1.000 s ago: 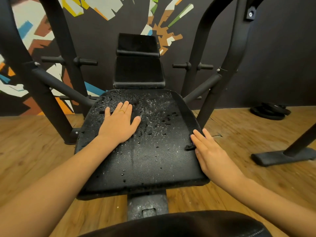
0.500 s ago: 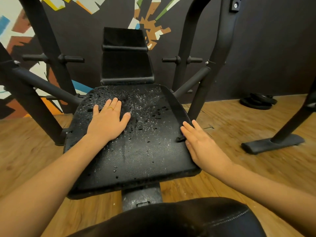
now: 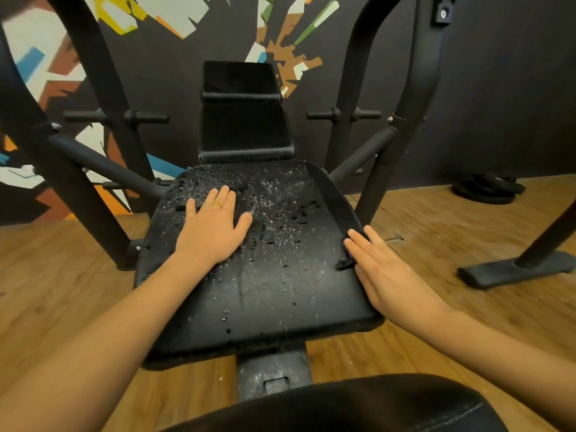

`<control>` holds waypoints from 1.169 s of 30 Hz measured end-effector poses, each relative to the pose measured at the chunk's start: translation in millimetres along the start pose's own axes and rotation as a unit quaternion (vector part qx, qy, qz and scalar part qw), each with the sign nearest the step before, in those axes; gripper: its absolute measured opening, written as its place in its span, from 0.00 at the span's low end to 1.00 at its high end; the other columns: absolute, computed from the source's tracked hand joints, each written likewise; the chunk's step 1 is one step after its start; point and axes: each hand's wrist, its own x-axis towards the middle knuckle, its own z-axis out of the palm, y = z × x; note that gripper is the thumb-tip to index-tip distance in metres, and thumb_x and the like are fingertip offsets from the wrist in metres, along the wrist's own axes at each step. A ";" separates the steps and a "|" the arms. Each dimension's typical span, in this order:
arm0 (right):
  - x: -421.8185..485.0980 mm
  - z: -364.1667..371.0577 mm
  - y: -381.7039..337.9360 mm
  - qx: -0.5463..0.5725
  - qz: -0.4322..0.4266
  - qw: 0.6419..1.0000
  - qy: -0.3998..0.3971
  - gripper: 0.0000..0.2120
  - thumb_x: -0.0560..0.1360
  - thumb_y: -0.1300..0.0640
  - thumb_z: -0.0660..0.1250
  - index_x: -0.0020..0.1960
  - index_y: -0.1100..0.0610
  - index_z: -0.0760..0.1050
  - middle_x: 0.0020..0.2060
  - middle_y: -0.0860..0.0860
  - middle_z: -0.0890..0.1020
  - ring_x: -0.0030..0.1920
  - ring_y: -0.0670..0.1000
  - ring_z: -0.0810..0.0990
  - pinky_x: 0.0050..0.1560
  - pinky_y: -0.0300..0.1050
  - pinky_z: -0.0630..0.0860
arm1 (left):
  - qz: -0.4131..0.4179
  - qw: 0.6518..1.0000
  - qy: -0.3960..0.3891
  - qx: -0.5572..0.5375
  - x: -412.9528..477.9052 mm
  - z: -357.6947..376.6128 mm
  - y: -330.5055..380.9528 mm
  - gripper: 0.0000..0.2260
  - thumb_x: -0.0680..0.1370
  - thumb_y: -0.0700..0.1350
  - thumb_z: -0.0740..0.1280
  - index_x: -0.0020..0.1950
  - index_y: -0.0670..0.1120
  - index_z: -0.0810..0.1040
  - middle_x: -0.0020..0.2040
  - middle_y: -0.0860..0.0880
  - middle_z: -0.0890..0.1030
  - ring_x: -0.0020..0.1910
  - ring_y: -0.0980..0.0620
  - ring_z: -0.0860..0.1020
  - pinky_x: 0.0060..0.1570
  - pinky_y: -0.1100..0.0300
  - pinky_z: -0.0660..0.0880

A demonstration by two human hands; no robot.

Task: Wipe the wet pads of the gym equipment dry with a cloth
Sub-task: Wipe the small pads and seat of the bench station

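While droplets covered the seat pad, the left hand lay flat on it. The right hand, also flat, pressed a dark cloth at its right edge. Wiping looked barely begun, and a sweep across seemed next.

The middle and near part of the seat pad are open between the left hand, flat on its far left, and the right hand at its right edge. The back pad closes the far side. Frame posts and slanted bars flank both sides; the floor beyond lies open.
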 end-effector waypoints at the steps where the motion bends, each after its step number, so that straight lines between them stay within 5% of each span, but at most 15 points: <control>1: -4.2 2.6 0.6 -0.005 -0.005 1.000 0.002 0.25 0.85 0.54 0.55 0.81 0.54 0.55 0.81 0.49 0.56 0.81 0.51 0.44 0.79 0.45 0.44 | 0.000 1.000 -0.001 0.001 -0.1 0.3 -0.2 0.32 0.84 0.63 0.48 0.83 0.45 0.53 0.83 0.48 0.51 0.82 0.49 0.49 0.78 0.39 0.44; 7: -49.1 11.8 8.6 -0.063 -0.112 0.991 0.032 0.26 0.78 0.61 0.67 0.75 0.61 0.69 0.76 0.58 0.69 0.78 0.61 0.60 0.75 0.59 0.62 | 0.001 1.000 -0.005 0.001 -1.2 2.2 0.7 0.32 0.84 0.63 0.48 0.83 0.45 0.53 0.83 0.48 0.52 0.82 0.48 0.49 0.78 0.39 0.45; 11: -71.3 17.1 30.3 -0.080 -0.222 0.972 0.019 0.23 0.83 0.60 0.52 0.77 0.62 0.65 0.78 0.58 0.65 0.80 0.61 0.58 0.76 0.58 0.60 | 0.002 1.000 -0.006 0.002 -1.2 2.1 0.3 0.32 0.84 0.63 0.48 0.83 0.45 0.53 0.83 0.48 0.52 0.82 0.48 0.49 0.78 0.39 0.45; 20: -38.7 -3.1 39.6 -0.142 -0.415 0.898 -0.032 0.23 0.85 0.64 0.49 0.79 0.62 0.60 0.79 0.58 0.61 0.81 0.60 0.55 0.78 0.59 0.57 | 0.004 1.000 -0.002 0.002 -0.9 4.1 0.4 0.32 0.84 0.63 0.48 0.83 0.45 0.54 0.83 0.47 0.52 0.82 0.48 0.50 0.78 0.38 0.45; 26: -13.7 19.4 -4.0 -0.120 -0.425 0.897 -0.021 0.23 0.85 0.63 0.49 0.79 0.62 0.62 0.79 0.58 0.63 0.81 0.59 0.55 0.78 0.58 0.60 | 0.003 1.000 -0.001 -0.001 -1.5 2.8 0.5 0.32 0.84 0.62 0.48 0.83 0.45 0.54 0.83 0.47 0.52 0.82 0.48 0.50 0.78 0.38 0.45; 35: -29.3 -0.1 21.7 -0.119 -0.416 0.900 -0.045 0.25 0.81 0.64 0.55 0.79 0.60 0.64 0.79 0.55 0.62 0.81 0.56 0.55 0.79 0.55 0.56 | 0.006 1.000 0.002 -0.005 -1.3 4.3 -1.2 0.32 0.84 0.62 0.48 0.83 0.45 0.54 0.83 0.47 0.53 0.82 0.47 0.50 0.78 0.38 0.45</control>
